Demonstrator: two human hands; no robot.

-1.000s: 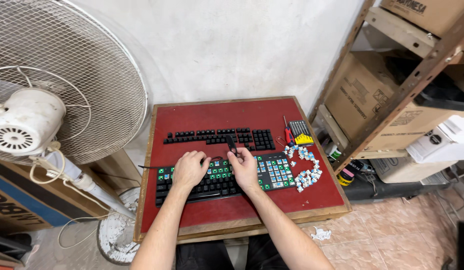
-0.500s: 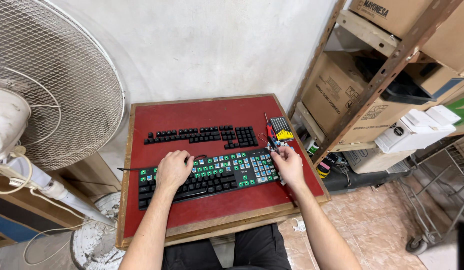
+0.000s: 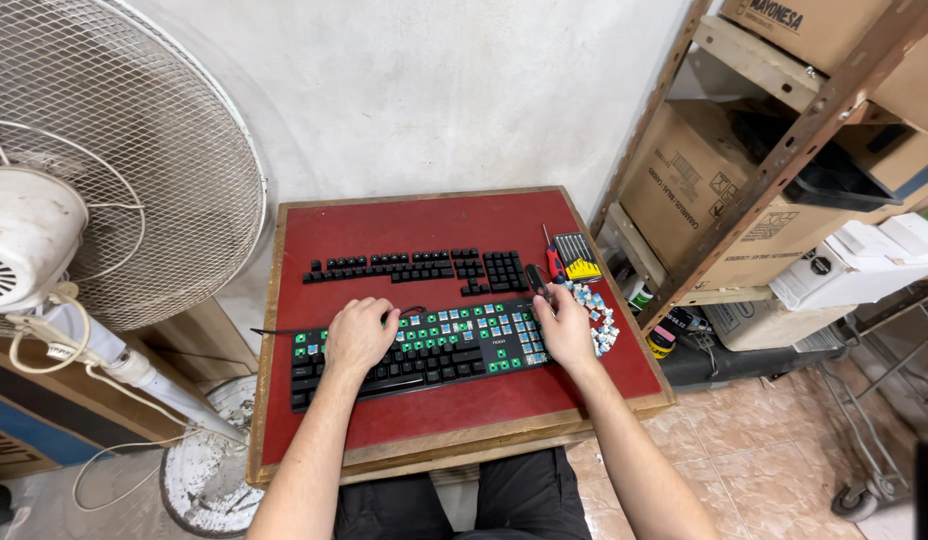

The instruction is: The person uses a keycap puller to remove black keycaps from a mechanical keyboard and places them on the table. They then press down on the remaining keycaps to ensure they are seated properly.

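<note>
Black keyboard (image 3: 424, 350) mostly stripped; keycaps (image 3: 414, 268) lay at 12 o'clock. Left hand (image 3: 359, 335) flat, grip open. Right hand (image 3: 566, 325) gripped puller tool (image 3: 534, 277).

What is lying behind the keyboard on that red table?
Behind the keyboard lie rows of black keycaps and a small tool set; the right hand hides part of the switches pile.

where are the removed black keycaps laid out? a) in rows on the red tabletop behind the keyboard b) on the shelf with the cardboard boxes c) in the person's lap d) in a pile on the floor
a: the black keycaps lie in rows on the red tabletop behind the keyboard, beyond the left hand and right hand.
</note>
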